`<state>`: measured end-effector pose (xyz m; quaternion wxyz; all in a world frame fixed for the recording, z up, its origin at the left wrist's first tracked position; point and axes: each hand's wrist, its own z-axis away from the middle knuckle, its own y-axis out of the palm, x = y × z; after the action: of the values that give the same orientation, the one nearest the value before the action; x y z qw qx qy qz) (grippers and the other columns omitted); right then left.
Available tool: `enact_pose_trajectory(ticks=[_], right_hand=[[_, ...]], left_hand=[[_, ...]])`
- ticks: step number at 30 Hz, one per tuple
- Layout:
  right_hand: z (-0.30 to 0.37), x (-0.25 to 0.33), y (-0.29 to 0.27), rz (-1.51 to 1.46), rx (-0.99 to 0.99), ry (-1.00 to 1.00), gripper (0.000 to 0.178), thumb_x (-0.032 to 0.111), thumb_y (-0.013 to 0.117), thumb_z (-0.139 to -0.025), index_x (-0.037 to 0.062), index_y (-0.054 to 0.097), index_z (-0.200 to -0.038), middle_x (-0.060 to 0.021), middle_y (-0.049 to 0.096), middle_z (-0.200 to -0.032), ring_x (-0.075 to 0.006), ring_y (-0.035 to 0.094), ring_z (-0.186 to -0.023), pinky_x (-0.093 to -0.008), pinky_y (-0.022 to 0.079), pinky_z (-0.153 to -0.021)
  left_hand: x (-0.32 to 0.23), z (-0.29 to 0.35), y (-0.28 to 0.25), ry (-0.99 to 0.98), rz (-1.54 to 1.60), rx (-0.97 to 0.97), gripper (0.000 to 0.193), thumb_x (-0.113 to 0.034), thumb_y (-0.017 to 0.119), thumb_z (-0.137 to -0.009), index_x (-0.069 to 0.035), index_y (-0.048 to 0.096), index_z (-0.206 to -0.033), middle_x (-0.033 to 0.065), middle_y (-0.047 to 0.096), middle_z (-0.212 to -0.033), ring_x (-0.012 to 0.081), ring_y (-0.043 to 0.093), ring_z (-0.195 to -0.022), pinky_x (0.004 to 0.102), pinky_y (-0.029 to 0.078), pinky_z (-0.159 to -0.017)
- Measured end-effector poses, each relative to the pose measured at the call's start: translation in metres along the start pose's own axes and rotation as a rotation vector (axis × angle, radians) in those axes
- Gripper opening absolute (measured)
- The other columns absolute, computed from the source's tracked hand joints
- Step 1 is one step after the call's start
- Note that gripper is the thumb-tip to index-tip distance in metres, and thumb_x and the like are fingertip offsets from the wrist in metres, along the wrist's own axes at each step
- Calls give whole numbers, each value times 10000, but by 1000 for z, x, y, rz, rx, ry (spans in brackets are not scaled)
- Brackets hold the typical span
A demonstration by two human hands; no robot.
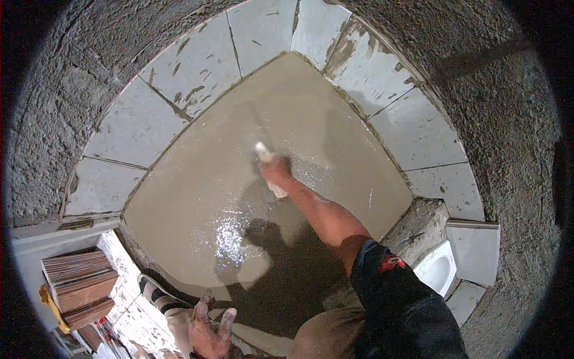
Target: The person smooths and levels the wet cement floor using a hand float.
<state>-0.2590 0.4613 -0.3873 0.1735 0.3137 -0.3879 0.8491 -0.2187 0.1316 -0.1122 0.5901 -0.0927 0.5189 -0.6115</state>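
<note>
My right arm reaches out over a floor of smooth wet cement [191, 173]. The fingers of my right hand [277, 170] are wrapped round the pale handle of a trowel [261, 148], which rests on the wet surface near its middle. The trowel's blade is blurred and partly hidden by the hand. Low in the picture, my left hand [209, 329] is held up close to my body, fingers apart and smudged with cement, with nothing in it. A shadow of my head and arm falls across the near part of the cement.
White wall tiles [197, 72] streaked with cement border the far sides, below rough plaster walls [508, 102]. At right are a rough concrete block [418, 221] and a white ceramic fixture [437, 269]. A stack of brown tiles [81, 290] stands left, beside my sandalled foot [158, 296].
</note>
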Motion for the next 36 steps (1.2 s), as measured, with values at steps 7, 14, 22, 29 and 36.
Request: enact_pose_trajectory(ticks=[7, 14, 22, 29, 36], right_hand=[[-9, -23, -19, 346, 203, -394, 408, 293, 587, -762, -15, 543, -1026, -242, 612, -914, -377, 598, -883, -447, 472, -780], [-75, -41, -103, 366, -18, -253, 417, 310, 555, -763, -14, 562, -1026, -240, 600, -982, -363, 591, -919, -438, 464, -806], [-115, -99, -212, 405, -156, -35, 499, 345, 616, -718, -23, 566, -1052, -246, 591, -1026, -367, 578, -969, -425, 461, -814], [-90, -189, -281, 399, -117, -103, 469, 359, 619, -709, -26, 603, -976, -240, 622, -909, -383, 605, -859, -438, 480, -742], [-59, -197, -264, 212, -73, -47, 403, 308, 620, -728, -15, 600, -968, -141, 614, -714, -248, 588, -668, -376, 463, -647]], left_hand=[[-3, -8, 6, 63, -7, 6, 531, -312, 697, -722, 19, 531, -1104, 185, 612, -904, 306, 585, -791, 386, 460, -733], [20, -20, 31, -6, -38, 104, 575, -307, 685, -733, 45, 496, -1146, 220, 619, -867, 352, 616, -804, 378, 485, -718], [1, -30, 39, -75, -49, 122, 521, -322, 694, -730, -20, 532, -1121, 163, 641, -791, 301, 631, -740, 384, 492, -676], [4, -30, 57, -78, -121, 118, 500, -377, 659, -761, -65, 528, -1130, 156, 645, -814, 313, 633, -763, 396, 495, -679], [10, -39, 72, -108, -147, 185, 525, -491, 590, -772, -80, 533, -1093, 184, 634, -835, 380, 608, -786, 441, 482, -697]])
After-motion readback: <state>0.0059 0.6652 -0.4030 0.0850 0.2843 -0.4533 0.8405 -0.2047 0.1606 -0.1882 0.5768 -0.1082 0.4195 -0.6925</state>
